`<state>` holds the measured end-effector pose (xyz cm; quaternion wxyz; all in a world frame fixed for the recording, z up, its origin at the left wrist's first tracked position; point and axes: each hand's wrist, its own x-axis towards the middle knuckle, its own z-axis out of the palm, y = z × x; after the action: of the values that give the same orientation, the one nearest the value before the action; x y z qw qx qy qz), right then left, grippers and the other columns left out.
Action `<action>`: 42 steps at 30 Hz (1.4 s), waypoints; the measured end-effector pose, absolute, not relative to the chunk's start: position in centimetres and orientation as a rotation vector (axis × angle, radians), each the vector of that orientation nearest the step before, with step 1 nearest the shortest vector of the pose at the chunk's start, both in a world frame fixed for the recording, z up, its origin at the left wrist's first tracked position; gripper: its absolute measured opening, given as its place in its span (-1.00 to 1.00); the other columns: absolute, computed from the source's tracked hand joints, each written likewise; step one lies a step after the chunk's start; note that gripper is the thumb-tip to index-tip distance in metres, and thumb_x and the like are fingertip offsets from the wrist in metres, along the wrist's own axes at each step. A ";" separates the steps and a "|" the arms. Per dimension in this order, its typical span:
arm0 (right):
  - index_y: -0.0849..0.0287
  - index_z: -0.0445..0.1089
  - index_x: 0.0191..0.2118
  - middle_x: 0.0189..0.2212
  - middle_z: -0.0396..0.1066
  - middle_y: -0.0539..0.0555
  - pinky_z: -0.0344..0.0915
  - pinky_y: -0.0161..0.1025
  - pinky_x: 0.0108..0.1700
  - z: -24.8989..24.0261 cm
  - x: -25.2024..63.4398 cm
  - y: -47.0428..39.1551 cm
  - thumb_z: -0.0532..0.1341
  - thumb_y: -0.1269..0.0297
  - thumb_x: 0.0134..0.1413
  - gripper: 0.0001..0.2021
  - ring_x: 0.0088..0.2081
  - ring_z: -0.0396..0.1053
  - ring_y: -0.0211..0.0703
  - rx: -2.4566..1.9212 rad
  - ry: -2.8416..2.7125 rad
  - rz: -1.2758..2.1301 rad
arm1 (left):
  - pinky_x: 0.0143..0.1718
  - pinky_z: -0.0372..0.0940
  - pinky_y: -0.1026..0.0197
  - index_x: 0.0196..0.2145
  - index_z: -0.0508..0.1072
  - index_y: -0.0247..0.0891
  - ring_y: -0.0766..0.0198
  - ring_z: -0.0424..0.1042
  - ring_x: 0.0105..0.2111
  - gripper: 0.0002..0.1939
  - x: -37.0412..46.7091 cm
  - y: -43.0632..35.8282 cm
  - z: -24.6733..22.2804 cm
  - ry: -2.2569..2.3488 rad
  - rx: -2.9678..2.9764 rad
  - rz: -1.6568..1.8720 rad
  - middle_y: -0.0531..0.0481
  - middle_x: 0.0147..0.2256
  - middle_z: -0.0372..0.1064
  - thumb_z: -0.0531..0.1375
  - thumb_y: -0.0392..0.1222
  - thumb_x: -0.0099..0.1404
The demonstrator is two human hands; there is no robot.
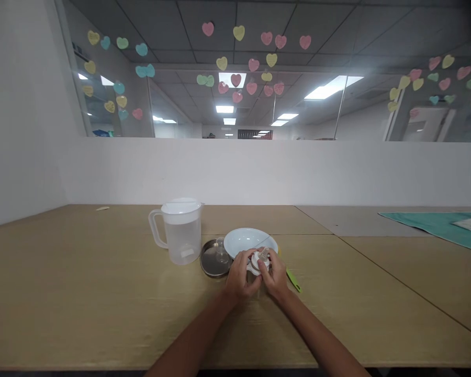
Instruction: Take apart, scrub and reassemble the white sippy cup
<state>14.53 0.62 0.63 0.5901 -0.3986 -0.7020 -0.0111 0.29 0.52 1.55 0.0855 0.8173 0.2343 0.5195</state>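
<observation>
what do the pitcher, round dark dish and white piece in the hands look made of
Translucent white handled pitcher: probably plastic, satin; its wall looks cloudy.
Round dark grey shallow dish: likely smooth metal, given its sheen.
Small white ring-shaped piece with clear tip: apparently matte plastic, being opaque; see-through tip possibly silicone, too small to settle.

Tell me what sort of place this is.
Probably an office or similar workplace: heart-shaped notes dot the large glass panes, bright ceiling lights show in them, and a wide table stands against a plain white wall.
</observation>
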 end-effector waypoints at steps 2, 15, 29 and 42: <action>0.17 0.29 -0.19 -0.29 0.34 0.11 0.29 -0.18 -0.19 0.8 14.6 0.6 0.01 0.17 0.16 -0.77 -0.23 0.34 -0.11 -0.914 -1.640 -0.039 | -0.01 0.25 0.01 0.11 0.10 -0.29 0.08 0.30 -0.06 -0.39 0.5 0.6 1.3 0.719 2.429 1.574 -0.20 -0.06 0.27 0.14 -0.23 0.08; 0.13 0.13 0.21 -0.14 0.36 0.17 0.26 -0.12 -0.10 0.5 15.1 1.2 -0.09 0.30 0.22 -0.55 -0.15 0.31 -0.09 -0.796 -1.663 -0.027 | -0.06 0.27 -0.02 0.17 -0.03 -0.35 0.06 0.25 -0.07 -0.24 0.9 1.3 0.4 0.673 2.377 1.655 -0.24 -0.04 0.14 0.15 -0.26 0.03; 0.09 0.27 0.08 -0.22 0.41 0.10 0.24 -0.08 -0.07 1.2 16.5 2.0 0.01 0.25 0.20 -0.65 -0.15 0.32 -0.10 -0.844 -1.598 0.029 | -0.07 0.25 0.02 0.20 -0.06 -0.31 0.13 0.25 -0.13 -0.25 0.7 1.7 0.2 0.672 2.377 1.670 -0.16 -0.10 0.16 0.15 -0.22 0.09; 0.15 0.34 -0.15 -0.27 0.41 0.13 0.22 -0.09 -0.16 0.9 16.0 1.3 0.05 0.30 0.16 -0.81 -0.23 0.32 -0.09 -0.747 -1.651 -0.281 | -0.12 0.27 0.05 0.14 0.02 -0.31 0.12 0.25 -0.16 -0.35 0.8 0.7 1.4 0.755 2.485 1.667 -0.14 -0.14 0.17 0.10 -0.26 0.10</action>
<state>16.01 1.29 0.93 0.6084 -0.3235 -0.7144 -0.1214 0.78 0.70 1.39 0.0277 0.8049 0.2445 0.5400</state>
